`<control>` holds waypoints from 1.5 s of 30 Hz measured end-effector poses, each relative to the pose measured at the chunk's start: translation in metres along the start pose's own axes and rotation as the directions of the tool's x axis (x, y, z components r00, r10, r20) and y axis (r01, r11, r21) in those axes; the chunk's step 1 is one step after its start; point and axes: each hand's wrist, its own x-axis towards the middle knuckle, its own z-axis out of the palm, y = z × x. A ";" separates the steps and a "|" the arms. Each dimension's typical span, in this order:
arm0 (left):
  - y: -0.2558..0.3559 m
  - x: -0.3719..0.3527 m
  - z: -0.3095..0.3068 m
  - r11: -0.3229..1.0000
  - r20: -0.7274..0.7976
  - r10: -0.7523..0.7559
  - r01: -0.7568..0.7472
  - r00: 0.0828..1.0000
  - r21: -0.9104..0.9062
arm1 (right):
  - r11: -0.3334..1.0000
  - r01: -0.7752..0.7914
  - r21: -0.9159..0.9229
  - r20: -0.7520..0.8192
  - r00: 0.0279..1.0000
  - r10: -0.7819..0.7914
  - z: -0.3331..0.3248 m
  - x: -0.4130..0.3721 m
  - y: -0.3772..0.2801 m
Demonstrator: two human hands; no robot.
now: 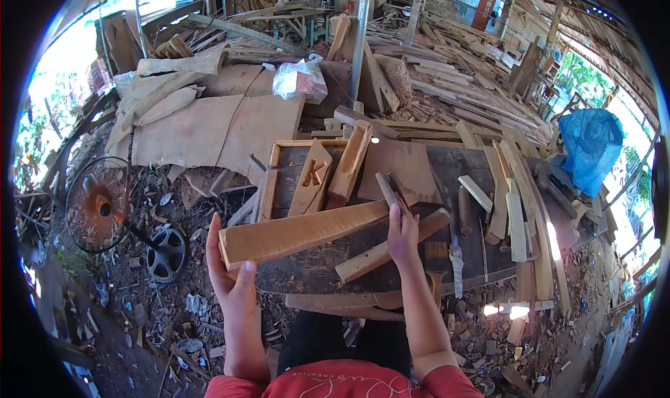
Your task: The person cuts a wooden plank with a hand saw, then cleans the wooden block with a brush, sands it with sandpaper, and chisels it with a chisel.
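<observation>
My left hand (236, 283) grips the broad left end of a wooden plank (307, 233), thumb on the near edge and fingers behind it. The plank is held tilted above the dark workbench (293, 276). At its right end, my right hand (403, 236) closes around a short, dark, flat piece (391, 190) that stands up against the plank; its exact kind I cannot make out. Beneath lies another wooden bar (391, 248). Behind the plank are a board with a carved recess (311, 178) and a hollowed wooden block (350, 162).
Wood strips (516, 220) line the bench's right side, near a chisel-like tool (456, 265). A rusty fan (101, 206) stands at left. A steel post (361, 42) rises behind the bench. Offcuts litter the floor; a blue plastic sheet (592, 147) hangs at right.
</observation>
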 end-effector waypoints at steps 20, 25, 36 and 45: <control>0.004 -0.008 -0.002 0.960 -0.073 -0.040 0.059 0.997 0.274 | 0.938 0.336 0.082 -0.009 0.942 -0.336 0.012 -0.043 -0.057; -0.002 -0.005 -0.004 0.975 -0.097 -0.016 0.037 0.995 0.219 | 0.975 -0.152 -0.162 -0.031 0.988 0.149 -0.037 -0.003 0.000; 0.010 0.049 0.003 0.964 -0.081 0.167 -0.145 0.983 0.222 | 0.990 -0.061 0.129 -0.676 0.725 0.133 -0.126 -0.019 0.099; 0.047 0.098 0.051 0.908 0.050 0.346 -0.348 0.937 0.234 | 0.985 0.002 0.174 -0.622 0.775 0.108 -0.195 -0.001 0.145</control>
